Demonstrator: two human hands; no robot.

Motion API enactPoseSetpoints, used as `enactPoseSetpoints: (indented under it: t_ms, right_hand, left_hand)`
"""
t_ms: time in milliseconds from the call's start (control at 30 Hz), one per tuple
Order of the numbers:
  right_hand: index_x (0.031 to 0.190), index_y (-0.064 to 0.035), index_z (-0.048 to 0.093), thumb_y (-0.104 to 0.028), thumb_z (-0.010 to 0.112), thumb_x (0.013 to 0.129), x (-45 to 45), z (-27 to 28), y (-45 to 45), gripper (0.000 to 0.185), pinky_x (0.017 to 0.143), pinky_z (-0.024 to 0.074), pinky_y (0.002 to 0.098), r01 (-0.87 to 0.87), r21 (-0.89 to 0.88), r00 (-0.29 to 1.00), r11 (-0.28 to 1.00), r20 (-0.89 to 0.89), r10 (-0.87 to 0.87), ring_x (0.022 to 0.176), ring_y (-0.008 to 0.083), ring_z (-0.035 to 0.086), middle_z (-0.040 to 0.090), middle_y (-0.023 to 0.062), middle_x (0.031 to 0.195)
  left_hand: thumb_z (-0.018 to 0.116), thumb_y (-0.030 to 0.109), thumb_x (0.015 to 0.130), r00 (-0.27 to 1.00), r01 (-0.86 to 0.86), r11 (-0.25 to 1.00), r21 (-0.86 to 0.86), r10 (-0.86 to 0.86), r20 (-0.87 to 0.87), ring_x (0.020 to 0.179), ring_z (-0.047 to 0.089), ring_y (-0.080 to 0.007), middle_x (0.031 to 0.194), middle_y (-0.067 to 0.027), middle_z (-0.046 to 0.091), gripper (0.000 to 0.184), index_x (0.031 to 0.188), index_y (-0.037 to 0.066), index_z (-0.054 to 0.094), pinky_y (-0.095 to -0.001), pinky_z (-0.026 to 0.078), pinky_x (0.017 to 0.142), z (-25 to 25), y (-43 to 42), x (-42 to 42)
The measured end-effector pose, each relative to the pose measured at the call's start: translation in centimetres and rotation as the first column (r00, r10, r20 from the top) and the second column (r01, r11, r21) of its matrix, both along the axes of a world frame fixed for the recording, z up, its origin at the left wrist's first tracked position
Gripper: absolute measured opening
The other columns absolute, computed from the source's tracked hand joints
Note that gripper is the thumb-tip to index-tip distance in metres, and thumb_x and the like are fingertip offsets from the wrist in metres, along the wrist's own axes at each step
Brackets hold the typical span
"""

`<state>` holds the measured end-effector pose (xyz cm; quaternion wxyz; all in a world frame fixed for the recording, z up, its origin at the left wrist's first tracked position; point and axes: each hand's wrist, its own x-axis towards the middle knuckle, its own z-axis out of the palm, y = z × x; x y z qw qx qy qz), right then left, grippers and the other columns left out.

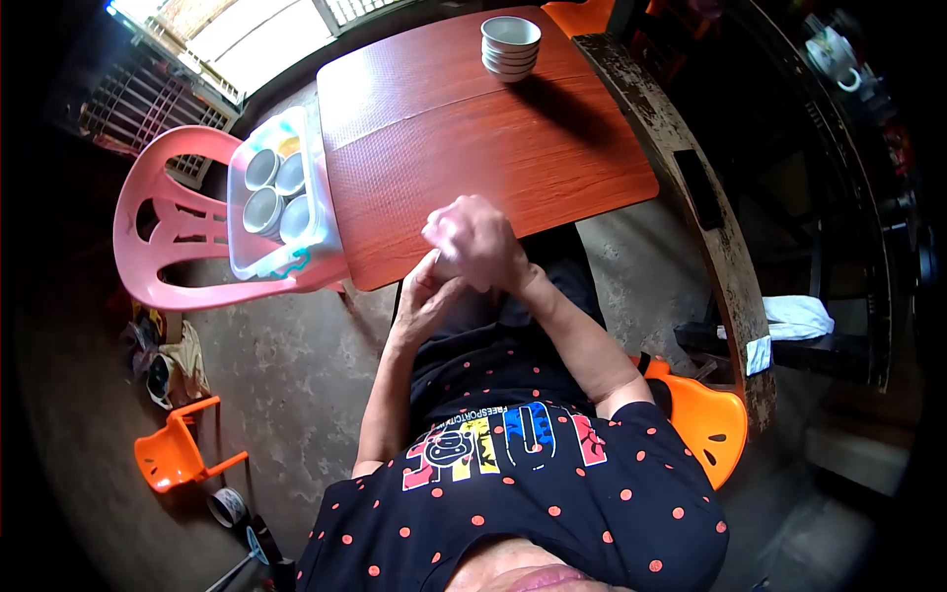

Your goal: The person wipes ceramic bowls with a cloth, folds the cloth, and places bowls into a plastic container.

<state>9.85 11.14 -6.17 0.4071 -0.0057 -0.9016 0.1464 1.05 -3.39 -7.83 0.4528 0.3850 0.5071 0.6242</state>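
Observation:
Both hands are together in front of the torso, by the near edge of the red-brown table (414,158). My right hand (488,242) is closed and blurred, with something pale pink, cloth-like (451,227), bunched in its fingers. Just below and to the left of it, my left hand (424,301) has its fingers curled round something greyish that is mostly hidden. A stack of several white bowls (511,49) stands at the table's far side. On the pink chair (178,276), a clear plastic bin (321,212) holds stacks of grey-white bowls (262,209).
An orange chair (705,419) stands behind at the right, another orange seat (170,456) at the lower left. A worn wooden bench (681,148) runs along the table's right side. A white cloth (797,318) hangs at the right. Bags (180,365) lie on the floor at the left.

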Motion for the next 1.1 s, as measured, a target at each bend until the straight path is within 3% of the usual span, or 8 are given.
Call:
enactPoseSetpoints:
  t_ms: [167,367,467,600,700,767,1000,1100]
  right_hand:
    - [0.099,-0.0011,0.063,-0.018,0.054,0.085,0.4,-1.7,0.9,0.024,0.071,0.0513,0.0381,-0.076,-0.907,0.978,0.414,0.013,0.207,0.085,0.0292,0.063,0.064,0.0143,0.09]
    - [0.079,-0.0084,0.066,-0.023,0.064,0.079,1.0,1.7,-2.0,0.015,0.074,0.0496,0.0427,-0.103,-0.207,0.994,0.973,-0.053,0.094,0.077,0.0284,0.06,0.062,0.0081,0.08]
    - [0.103,-0.001,0.058,-0.015,0.064,0.084,1.3,-4.2,-1.7,0.025,0.074,0.0515,0.0322,-0.361,-0.931,0.924,-0.061,-0.366,0.116,0.089,0.0214,0.061,0.062,0.0135,0.101]
    - [0.101,-0.0061,0.055,-0.029,0.043,0.094,0.7,-3.5,-3.1,0.027,0.085,0.0465,0.0365,0.217,-0.681,0.968,0.7,0.243,-0.064,0.085,0.023,0.058,0.06,0.009,0.09]
    - [0.097,-0.0019,0.06,-0.021,0.047,0.091,0.5,0.6,-2.8,0.024,0.09,0.0457,0.039,-0.346,-0.937,0.932,-0.053,-0.35,0.099,0.095,0.0268,0.059,0.063,0.0129,0.096]
    - [0.093,-0.0017,0.062,-0.018,0.05,0.084,0.7,2.8,-2.5,0.022,0.087,0.0467,0.0398,-0.109,-0.35,0.994,0.93,-0.021,0.108,0.093,0.0267,0.059,0.063,0.0138,0.093]
    - [0.096,-0.0038,0.051,-0.025,0.046,0.096,-0.5,-1.5,-2.4,0.022,0.074,0.051,0.0319,-0.566,-0.696,0.718,-0.442,-0.68,0.151,0.078,0.0177,0.06,0.057,0.0072,0.085]
    - [0.107,-0.0013,0.057,-0.008,0.06,0.086,-0.2,-4.6,-0.5,0.023,0.071,0.0535,0.033,-0.207,-0.966,0.976,0.153,-0.193,0.098,0.081,0.0228,0.064,0.065,0.0117,0.092]
  left_hand:
    - [0.062,0.004,0.088,0.976,-0.07,0.995,0.065,0.055,0.212,0.104,0.058,-0.0144,0.11,-0.0085,0.062,0.033,0.12,-0.001,0.053,-0.0291,0.046,0.091,0.7,-0.5,1.4]
    - [0.069,0.009,0.083,0.986,-0.116,0.991,-0.062,0.108,-0.126,0.094,0.058,-0.0091,0.099,-0.004,0.064,0.027,0.107,-0.001,0.061,-0.0272,0.048,0.084,2.3,-1.7,2.1]
    - [0.071,0.01,0.083,0.979,-0.191,0.981,0.002,0.191,0.077,0.091,0.057,-0.0075,0.098,-0.003,0.064,0.028,0.108,0.0,0.061,-0.0238,0.046,0.082,3.6,-1.2,2.9]
    - [0.07,0.012,0.085,0.96,-0.28,0.957,0.075,0.281,-0.003,0.086,0.055,-0.0084,0.093,0.0,0.061,0.025,0.104,-0.002,0.061,-0.0243,0.046,0.08,2.4,-0.5,3.0]
    - [0.072,0.012,0.083,0.923,-0.27,0.963,0.024,0.266,-0.278,0.084,0.056,-0.0082,0.092,-0.0007,0.061,0.025,0.101,-0.002,0.061,-0.025,0.047,0.077,4.1,-1.2,2.8]
    - [0.07,0.013,0.085,0.961,-0.27,0.963,0.0,0.269,-0.059,0.087,0.06,-0.0093,0.096,-0.0039,0.064,0.025,0.102,-0.002,0.061,-0.0257,0.049,0.079,3.1,-1.5,2.9]
    - [0.069,0.007,0.084,0.961,-0.219,0.959,0.179,0.179,0.213,0.088,0.058,-0.0079,0.096,-0.0016,0.064,0.035,0.116,-0.003,0.059,-0.0235,0.049,0.079,3.3,-1.4,2.6]
    - [0.072,0.011,0.082,0.989,-0.068,0.995,0.079,0.057,0.136,0.087,0.057,-0.0076,0.096,-0.002,0.064,0.035,0.112,-0.003,0.062,-0.0234,0.049,0.078,4.5,-1.8,1.4]
